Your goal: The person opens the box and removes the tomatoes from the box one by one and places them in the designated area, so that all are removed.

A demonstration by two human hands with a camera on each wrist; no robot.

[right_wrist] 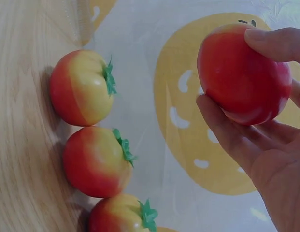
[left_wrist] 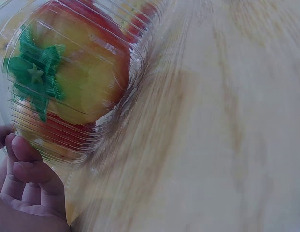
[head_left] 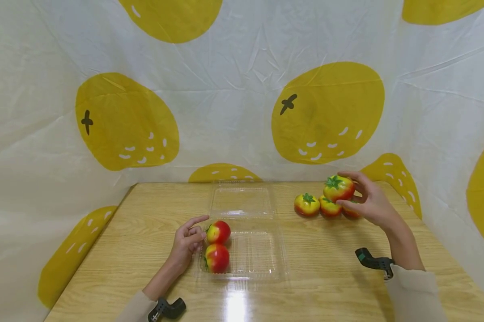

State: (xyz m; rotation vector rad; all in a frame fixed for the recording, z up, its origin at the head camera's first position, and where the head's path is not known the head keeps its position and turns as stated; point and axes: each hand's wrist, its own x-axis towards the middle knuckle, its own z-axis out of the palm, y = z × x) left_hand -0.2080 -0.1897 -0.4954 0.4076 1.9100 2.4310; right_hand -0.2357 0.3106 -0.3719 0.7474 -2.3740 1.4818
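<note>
My right hand (head_left: 368, 201) holds a red and yellow toy tomato (head_left: 335, 188) with a green leafy top, raised off the table. In the right wrist view, thumb and fingers wrap around this tomato (right_wrist: 241, 75). Just below it, three similar tomatoes (head_left: 306, 205) sit in a row on the table. A clear plastic container (head_left: 258, 255) lies with its lid (head_left: 242, 201) folded back. Inside, along its left side, are two tomatoes (head_left: 218, 258), leafy tops facing left. My left hand (head_left: 185, 243) pinches the container's left rim, its fingers (left_wrist: 29, 150) curled there in the left wrist view.
The wooden table (head_left: 145, 232) runs back to a white cloth (head_left: 226, 125) printed with large yellow fruit, which encloses the back and sides. Black wrist mounts (head_left: 372, 259) are strapped over both beige sleeves.
</note>
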